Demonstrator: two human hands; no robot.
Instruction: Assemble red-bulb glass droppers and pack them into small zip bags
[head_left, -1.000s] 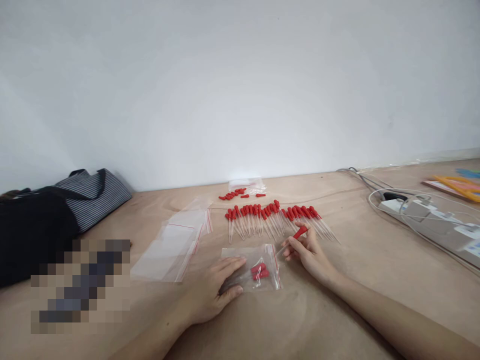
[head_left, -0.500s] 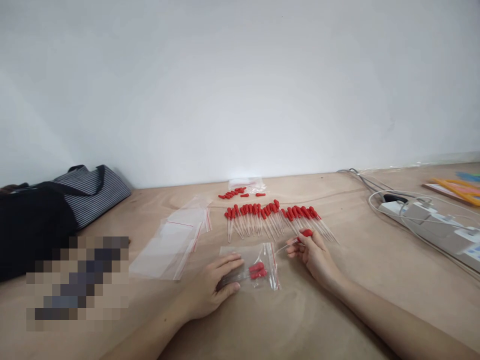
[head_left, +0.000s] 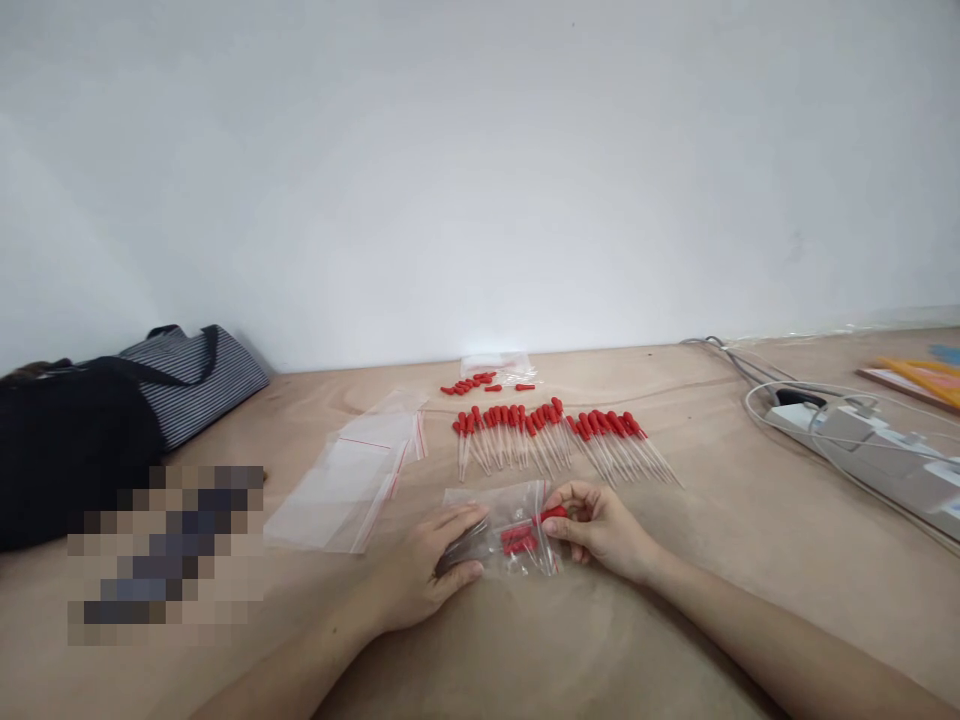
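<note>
My left hand rests over the closed end of a clear zip-lock bag, thumb and fingers gripping it from both sides. Inside the bag lie glass droppers with red rubber bulbs. At the bag's open right end, my right hand pinches another dropper by its red bulb. That dropper's tube points left into the bag, its tip hard to make out. Behind the bag, several droppers lie in a row, and a second group of droppers fans out to the right.
Overlapping flat zip-lock bags lie left. Loose red bulbs sit by a clear bag near the wall. A striped bag and black cloth are far left; a power strip with cables is right.
My right hand has moved left and slightly down, bringing the dropper from beside the bag into its open end. The left hand keeps its hold on the bag.
</note>
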